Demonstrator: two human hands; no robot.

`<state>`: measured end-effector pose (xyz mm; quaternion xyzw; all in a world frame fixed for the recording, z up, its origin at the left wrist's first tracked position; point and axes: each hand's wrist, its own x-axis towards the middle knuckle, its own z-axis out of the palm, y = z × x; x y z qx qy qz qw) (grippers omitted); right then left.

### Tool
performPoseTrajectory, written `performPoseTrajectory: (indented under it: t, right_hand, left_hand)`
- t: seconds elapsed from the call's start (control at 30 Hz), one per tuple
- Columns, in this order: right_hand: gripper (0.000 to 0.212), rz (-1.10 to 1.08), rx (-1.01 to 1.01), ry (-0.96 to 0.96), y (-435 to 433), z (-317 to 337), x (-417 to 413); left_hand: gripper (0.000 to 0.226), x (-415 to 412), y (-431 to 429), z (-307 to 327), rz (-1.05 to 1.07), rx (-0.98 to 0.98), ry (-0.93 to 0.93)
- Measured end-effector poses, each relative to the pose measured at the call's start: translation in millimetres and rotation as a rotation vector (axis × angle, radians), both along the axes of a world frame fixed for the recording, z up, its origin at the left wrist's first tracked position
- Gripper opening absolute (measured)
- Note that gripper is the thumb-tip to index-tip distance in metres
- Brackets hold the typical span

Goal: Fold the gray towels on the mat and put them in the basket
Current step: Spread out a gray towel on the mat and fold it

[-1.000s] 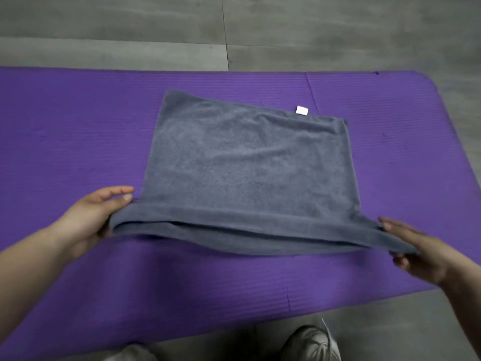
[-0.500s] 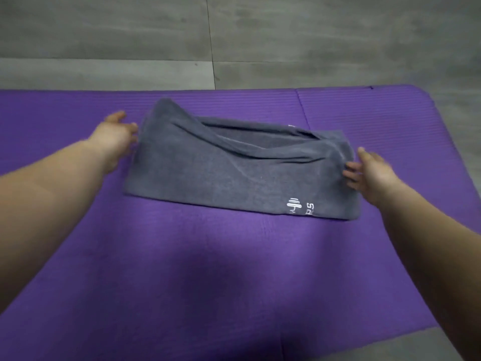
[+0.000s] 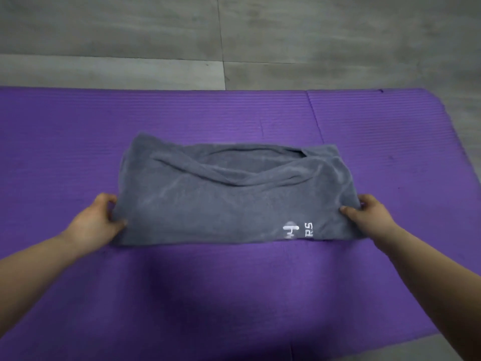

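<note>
Left hand (image 3: 96, 225) and right hand (image 3: 369, 217) moved nearer, gripping towel (image 3: 221, 204); print (image 3: 308, 230) reads "RS".

Soft, even indoor light, rather dim, with no hard glare. A broad dark shadow falls on the near middle of the purple mat (image 3: 78, 142), below the towel (image 3: 221, 204), so the light seems to come from above and behind the person. The towel's pile shows pale streaks of sheen. The whole picture is slightly soft, and the white print (image 3: 299, 229) on the towel is smeared. The wide lens bows the mat's far edge and the seams of the floor (image 3: 104, 35).
</note>
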<state>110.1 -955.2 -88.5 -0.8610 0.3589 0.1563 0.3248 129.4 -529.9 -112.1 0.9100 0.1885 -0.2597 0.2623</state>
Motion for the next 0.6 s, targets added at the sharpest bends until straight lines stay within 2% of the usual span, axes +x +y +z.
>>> performPoseTrajectory:
  t: [0.07,0.13,0.17,0.23,0.27,0.37,0.43,0.5,0.6]
  right_hand:
    - [0.006,0.100,0.106,0.185,8.1,4.3,-18.7]
    - [0.023,0.273,0.112,0.332,11.8,2.2,-33.3]
    - [0.027,0.346,0.088,0.372,15.5,2.0,-37.1]
    - [0.018,0.405,0.024,0.359,24.6,8.1,-35.4]
    - [0.024,0.421,-0.013,0.332,27.2,12.0,-30.6]
    - [0.066,0.475,-0.166,0.242,37.1,23.2,-11.7]
    - [0.079,0.637,-0.403,0.237,49.9,27.8,-1.0]
    - [0.080,0.847,-0.622,0.284,67.9,25.9,3.1]
    - [0.062,0.944,-0.681,0.228,88.8,10.6,11.7]
  left_hand:
    - [0.048,-33.8,32.1,-2.5,0.052,-0.020,0.093]
    - [0.062,-57.5,54.5,-4.0,0.025,-0.033,0.130]
    - [0.073,-62.8,61.5,-7.5,-0.009,-0.018,0.091]
    - [0.088,-60.7,60.8,-9.3,-0.093,0.096,-0.062]
    - [0.089,-55.2,54.9,-8.9,-0.144,0.163,-0.154]
    - [0.086,-33.0,32.5,-2.2,-0.316,0.195,-0.361]
    - [0.085,-20.5,31.5,-12.5,-0.410,0.215,-0.448]
    - [0.080,-6.3,31.0,-16.8,-0.548,0.232,-0.499]
    - [0.052,24.7,25.3,-13.2,-0.571,0.193,-0.412]
